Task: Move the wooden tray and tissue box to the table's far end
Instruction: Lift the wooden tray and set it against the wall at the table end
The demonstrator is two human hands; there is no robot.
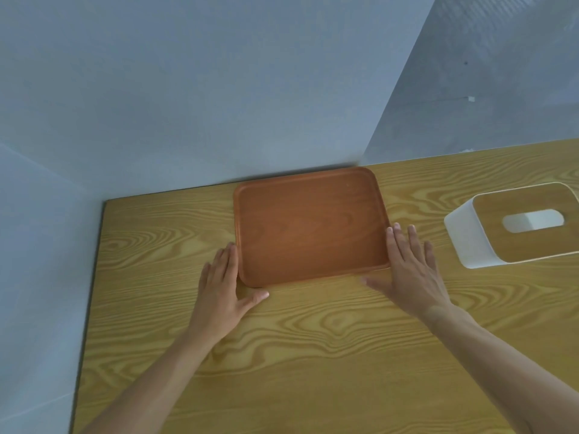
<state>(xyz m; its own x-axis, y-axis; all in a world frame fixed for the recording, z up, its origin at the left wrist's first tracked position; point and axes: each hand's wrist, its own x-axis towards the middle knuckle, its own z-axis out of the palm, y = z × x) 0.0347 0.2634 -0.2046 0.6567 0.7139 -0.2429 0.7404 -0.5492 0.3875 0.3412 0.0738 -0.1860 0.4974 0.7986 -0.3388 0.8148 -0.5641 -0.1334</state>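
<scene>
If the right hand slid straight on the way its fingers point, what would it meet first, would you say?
Probably nothing on the table: the right hand points along the wooden tray's right edge, left of the tissue box; beyond lies the wall.

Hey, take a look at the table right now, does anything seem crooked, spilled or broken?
Nothing is spilled or broken. The wooden tray lies flat at the table's far edge, empty, turned slightly off square. Left hand and right hand rest flat beside it. The tissue box sits upright to its right.
</scene>
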